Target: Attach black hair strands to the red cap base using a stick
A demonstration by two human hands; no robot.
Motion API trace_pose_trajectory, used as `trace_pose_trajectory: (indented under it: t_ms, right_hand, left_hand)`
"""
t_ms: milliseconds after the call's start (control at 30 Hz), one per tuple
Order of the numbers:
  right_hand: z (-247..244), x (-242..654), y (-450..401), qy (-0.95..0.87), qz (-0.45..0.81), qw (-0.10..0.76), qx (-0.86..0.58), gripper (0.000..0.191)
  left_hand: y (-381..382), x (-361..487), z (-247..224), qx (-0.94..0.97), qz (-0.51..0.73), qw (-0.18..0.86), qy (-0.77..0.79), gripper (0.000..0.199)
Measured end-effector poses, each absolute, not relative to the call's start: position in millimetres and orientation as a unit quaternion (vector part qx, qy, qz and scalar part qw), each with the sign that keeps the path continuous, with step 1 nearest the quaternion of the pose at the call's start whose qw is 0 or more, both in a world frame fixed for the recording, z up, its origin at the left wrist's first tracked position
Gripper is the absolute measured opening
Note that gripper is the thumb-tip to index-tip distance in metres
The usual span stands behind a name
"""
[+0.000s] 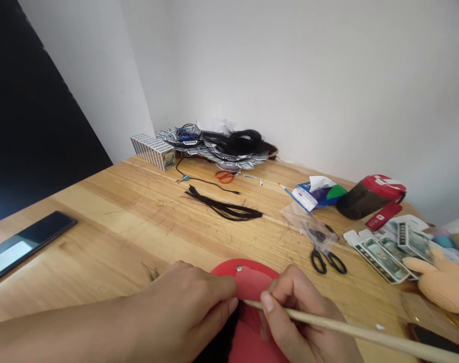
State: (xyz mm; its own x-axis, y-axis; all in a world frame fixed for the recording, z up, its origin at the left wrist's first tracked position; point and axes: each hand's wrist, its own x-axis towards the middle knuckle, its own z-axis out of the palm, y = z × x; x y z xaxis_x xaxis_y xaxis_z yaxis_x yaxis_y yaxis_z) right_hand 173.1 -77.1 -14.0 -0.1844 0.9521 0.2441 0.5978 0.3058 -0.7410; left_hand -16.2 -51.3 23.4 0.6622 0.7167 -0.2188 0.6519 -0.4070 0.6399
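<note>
We found the right hand (301,312) closed in a pinch around a wooden stick (342,327) near its tip, presumably for fine control. The left hand (195,302) was closed on black fibres (221,344) over a rounded red piece (254,282) at the near side of the table (116,242), apparently to steady them beside that tip. Our view was poor there; whether it also pinched the red piece, we could not tell.

A wooden table (112,217) carries a phone (27,242) at left, a row of small boxes (153,151) at the far left, a bundle of black hair (223,205) mid-table, and scissors (327,259), a tissue pack (322,193) and a plush toy (444,282) at right.
</note>
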Motion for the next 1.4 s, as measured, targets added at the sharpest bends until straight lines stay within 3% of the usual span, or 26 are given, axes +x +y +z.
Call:
trace_pose_trajectory:
  t_ms: [367, 633, 900, 1167, 1267, 1400]
  right_hand:
    - [-18, 181, -74, -0.755, 0.273, 0.317, -0.506, 0.030]
    - [-18, 179, -73, -0.742, 0.293, 0.329, -0.504, 0.029]
    - [-17, 178, -74, -0.725, 0.304, 0.352, -0.507, 0.030]
    - [-9, 172, -71, -0.695, 0.329, 0.397, -0.501, 0.033]
    - [-8, 173, -72, -0.688, 0.352, 0.389, -0.502, 0.032]
    - [-9, 172, -72, -0.684, 0.359, 0.385, -0.506, 0.031]
  left_hand:
    - [-50, -11, 22, 0.873, 0.023, 0.280, 0.398, 0.028]
    - [-51, -10, 24, 0.877, 0.008, 0.271, 0.398, 0.028]
    - [-54, -3, 34, 0.901, -0.049, 0.192, 0.385, 0.018]
    - [-58, -12, 36, 0.885, -0.080, 0.213, 0.405, 0.020]
    - [-62, -20, 29, 0.889, -0.058, 0.227, 0.394, 0.019]
    - [-66, -31, 17, 0.917, 0.026, 0.157, 0.366, 0.016]
